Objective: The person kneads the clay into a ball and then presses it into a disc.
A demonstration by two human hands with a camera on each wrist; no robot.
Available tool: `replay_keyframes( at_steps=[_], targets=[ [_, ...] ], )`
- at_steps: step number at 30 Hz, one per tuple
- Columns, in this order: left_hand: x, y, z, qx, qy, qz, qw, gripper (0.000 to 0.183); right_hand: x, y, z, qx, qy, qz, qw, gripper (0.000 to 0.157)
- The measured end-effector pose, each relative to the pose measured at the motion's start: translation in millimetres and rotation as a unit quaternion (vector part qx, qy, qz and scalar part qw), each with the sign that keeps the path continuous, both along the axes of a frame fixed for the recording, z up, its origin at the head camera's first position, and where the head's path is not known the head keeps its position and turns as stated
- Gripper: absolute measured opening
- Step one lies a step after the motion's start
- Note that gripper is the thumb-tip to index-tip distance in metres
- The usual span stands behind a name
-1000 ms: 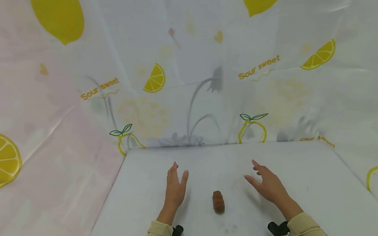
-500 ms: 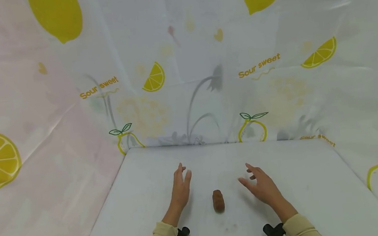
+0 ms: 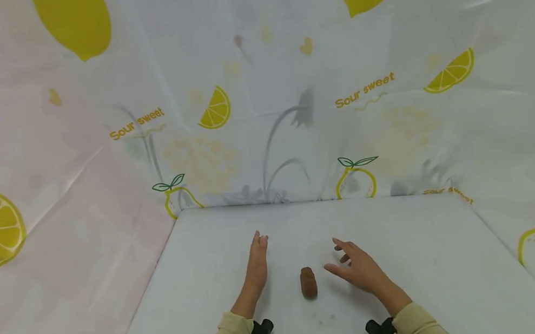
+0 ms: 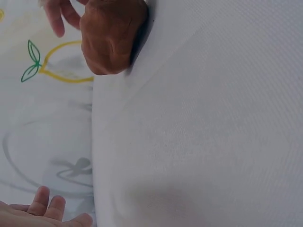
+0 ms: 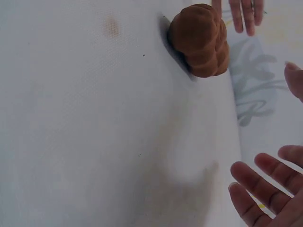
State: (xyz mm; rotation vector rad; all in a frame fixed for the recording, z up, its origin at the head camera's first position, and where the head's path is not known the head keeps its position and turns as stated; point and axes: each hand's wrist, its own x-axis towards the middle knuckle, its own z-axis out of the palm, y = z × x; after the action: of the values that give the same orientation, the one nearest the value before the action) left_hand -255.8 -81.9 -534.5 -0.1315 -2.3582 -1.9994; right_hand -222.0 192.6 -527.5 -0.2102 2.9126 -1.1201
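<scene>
A brown lump, like clay with finger dents along it, [image 3: 308, 283] lies on the white table between the two hands. To its left the left hand [image 3: 257, 262] hovers with straight fingers, touching nothing. On the other side the right hand [image 3: 360, 271] is held with its fingers spread and relaxed, the thumb toward the lump but apart from it. The left wrist view has the lump [image 4: 112, 35] at the top and the left hand's fingers at the lower left. In the right wrist view the lump [image 5: 200, 41] shows its bulges, with the right hand [image 5: 274, 189] below right.
The white table [image 3: 402, 240] meets a lemon-print cloth [image 3: 266, 151] at the back and both sides. Faint brown smudges [image 3: 326, 322] mark the table in front of the lump. A black wrist camera [image 3: 380, 330] sits on the right wrist, another [image 3: 263, 329] on the left.
Both hands have moved inward toward the lump, the right one farther. The left hand has turned, so its thumb now lies nearer its fingers. The lump has stayed in place on the table.
</scene>
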Motion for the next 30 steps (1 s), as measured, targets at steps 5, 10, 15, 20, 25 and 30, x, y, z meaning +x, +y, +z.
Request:
replay_keyframes(
  at_steps=[5,10,15,20,25,30],
  targets=[
    [0.4,1.2,-1.1,0.0,-0.006,-0.007,1.0,0.07,1.2,-8.0,-2.3,-0.016,0.003,0.04,0.999,0.087],
    [1.3,1.2,-0.5,0.0,-0.008,-0.006,0.9999,0.072,2.7,-16.0,-6.8,-0.027,0.008,0.081,0.996,0.09],
    [1.9,-0.6,0.0,0.0,-0.007,-0.007,1.0,0.071,3.2,-24.9,-12.4,-0.018,-0.002,0.113,0.993,0.095],
    [2.1,-2.1,1.6,0.0,-0.006,-0.011,0.9999,0.072,3.3,-33.6,-16.5,-0.013,-0.002,0.143,0.99,0.095],
    [2.9,-2.9,2.1,-0.002,-0.011,-0.01,0.9999,0.071,4.4,-39.2,-14.7,-0.02,0.013,0.173,0.985,0.086],
    [2.9,-4.9,3.8,-0.003,-0.006,-0.009,0.9999,0.069,4.1,-41.4,-14.5,-0.021,0.029,0.197,0.98,0.072]
  ],
)
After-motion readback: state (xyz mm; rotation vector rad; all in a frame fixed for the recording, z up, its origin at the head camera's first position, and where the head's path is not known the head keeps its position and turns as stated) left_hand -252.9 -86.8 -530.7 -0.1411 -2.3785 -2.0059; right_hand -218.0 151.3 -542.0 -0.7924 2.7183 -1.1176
